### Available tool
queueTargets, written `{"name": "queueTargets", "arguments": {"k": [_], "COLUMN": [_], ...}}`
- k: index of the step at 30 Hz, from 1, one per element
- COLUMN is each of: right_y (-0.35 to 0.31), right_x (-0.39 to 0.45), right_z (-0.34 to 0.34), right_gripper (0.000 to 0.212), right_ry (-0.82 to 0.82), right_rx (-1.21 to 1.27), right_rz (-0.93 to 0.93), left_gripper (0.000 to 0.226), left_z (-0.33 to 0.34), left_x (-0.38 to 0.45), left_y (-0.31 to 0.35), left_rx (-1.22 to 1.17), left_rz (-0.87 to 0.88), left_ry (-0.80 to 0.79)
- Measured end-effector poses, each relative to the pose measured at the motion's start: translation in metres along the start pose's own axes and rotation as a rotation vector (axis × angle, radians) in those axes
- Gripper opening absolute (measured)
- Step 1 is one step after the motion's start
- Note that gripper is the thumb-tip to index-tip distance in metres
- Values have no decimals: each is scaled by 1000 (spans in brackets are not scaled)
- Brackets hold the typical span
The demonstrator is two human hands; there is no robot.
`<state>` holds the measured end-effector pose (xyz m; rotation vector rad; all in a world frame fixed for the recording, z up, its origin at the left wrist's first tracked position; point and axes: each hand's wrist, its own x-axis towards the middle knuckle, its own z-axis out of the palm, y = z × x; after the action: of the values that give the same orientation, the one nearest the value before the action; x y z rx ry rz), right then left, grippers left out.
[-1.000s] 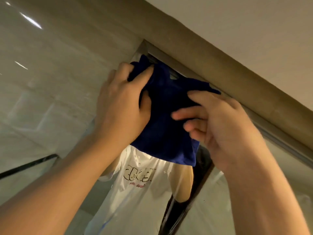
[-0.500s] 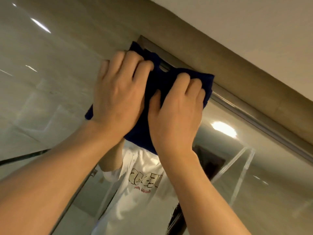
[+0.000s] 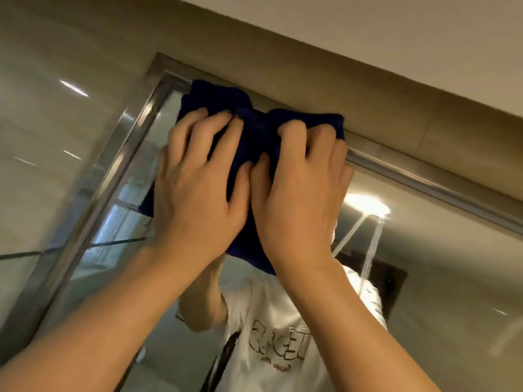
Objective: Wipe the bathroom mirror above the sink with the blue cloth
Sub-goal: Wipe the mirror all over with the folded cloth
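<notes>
The dark blue cloth (image 3: pixel 254 128) is pressed flat against the mirror (image 3: pixel 441 278) just under its top edge, near the upper left corner. My left hand (image 3: pixel 195 188) lies on the cloth's left half with fingers spread. My right hand (image 3: pixel 300 190) lies beside it on the right half, fingers curled into the fabric. The thumbs nearly touch. The cloth's lower part is hidden behind both hands. The mirror reflects a person in a white printed T-shirt (image 3: pixel 280 346).
A metal frame (image 3: pixel 113 176) runs down the mirror's left side and along its top (image 3: pixel 424 179). Glossy beige wall tiles (image 3: pixel 51 131) lie to the left. A beige soffit (image 3: pixel 368 94) and the ceiling sit directly above. A lamp's reflection (image 3: pixel 366 206) glows at right.
Both hands and the cloth have slid right along the top edge, away from the corner. The right hand went from pinching the cloth to pressing on it, and the view shifted.
</notes>
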<state>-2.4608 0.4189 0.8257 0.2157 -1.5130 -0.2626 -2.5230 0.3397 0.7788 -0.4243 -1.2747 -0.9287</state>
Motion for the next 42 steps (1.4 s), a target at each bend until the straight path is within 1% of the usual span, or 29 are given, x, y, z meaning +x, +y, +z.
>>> {"name": "queueTargets", "arguments": {"k": [4,8,14,22,27,30,33,36,38,42], "right_y": [48,96,176,275,338,367,393,423,440,456], "right_x": [-12,-26,-50,-76,-94,-102,-108,-117,-123,-128], "right_z": [-38,-76,-142,-222,-270,-295,-319,-344,-357,-372], "right_gripper": [17,16,14,19,23,27,32,32,30,29], "right_ry": [12,29,34,66,112,128,121,108,130,170], "right_rx": [-12,-64,-102,-158,-116,-130,-140,-153,-152,-131], "right_rz": [15,32,40,28,49,70,98,124,153,242], "left_gripper": [47,46,48,40,41,42,43,43,44,46], "left_z": [13,23,39,61,78,87,92,98,102,108], "left_x": [-11,-27,-54,-86,-108,-119,-127,-136,-141,-147], "left_y": [57,117,218,341,417,452,485,524,547,574], "left_rx": [-75,-105,-138,-210,-223,-239,-244,-232,-232,-235], "left_rz": [7,16,34,48,65,93,99,102,110,90], "left_ry": [-14,-6,-38,-30,-9,-6,-43,-94,-121,-156]}}
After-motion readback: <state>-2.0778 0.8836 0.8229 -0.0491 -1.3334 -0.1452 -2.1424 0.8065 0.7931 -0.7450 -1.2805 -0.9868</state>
